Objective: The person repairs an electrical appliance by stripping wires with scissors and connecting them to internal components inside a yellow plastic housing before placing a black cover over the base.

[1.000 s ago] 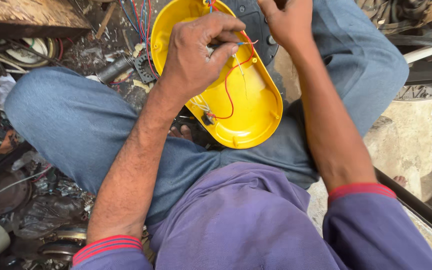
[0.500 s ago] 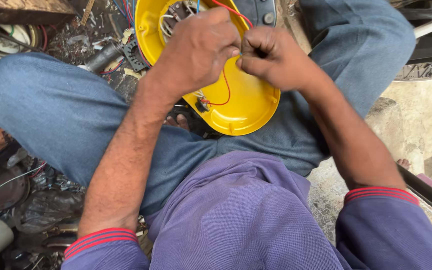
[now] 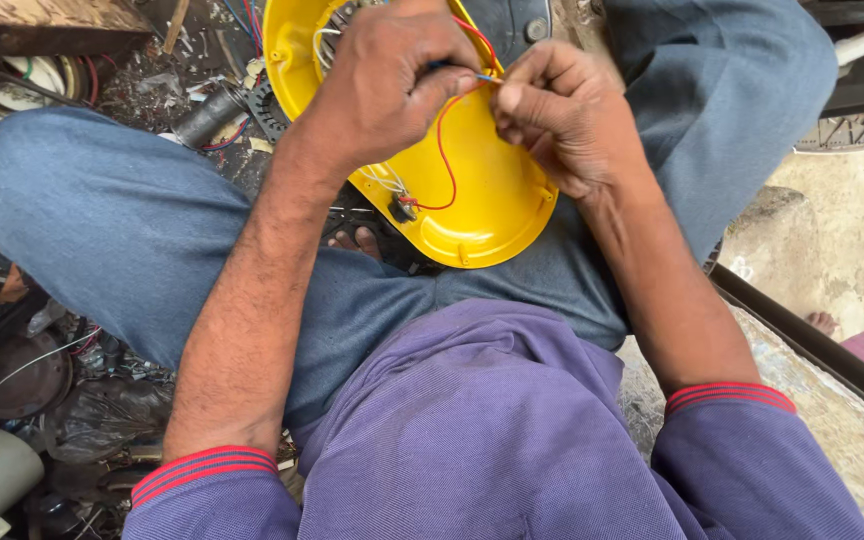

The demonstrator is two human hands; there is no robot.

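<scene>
While the yellow plastic housing (image 3: 492,200) sits cradled in the lap between the blue-jeaned knees (image 3: 132,230), both hands are right over its open inside — the left hand (image 3: 387,85) clenched round what looks like a thin dark tool or wire end poking out past the thumb, the right hand (image 3: 562,115) curled tight, fingertips pinching the same spot from the other side. A red wire (image 3: 440,150) loops down from that pinch to a small dark component (image 3: 402,208) near the shell's lower wall, with pale wires (image 3: 382,180) bunched just beside it (more wiring at the top edge, mostly hidden by the left hand). What exactly sits between the two sets of fingertips — cannot tell, it's too small. The risk here, I'd judge: the red wire is taut-ish in its loop, so a hard tug could pull it off that component. And the shell only rests on the legs — a shift of a knee could tip it toward the scrap and cables (image 3: 42,340) littering the ground at the left.
</scene>
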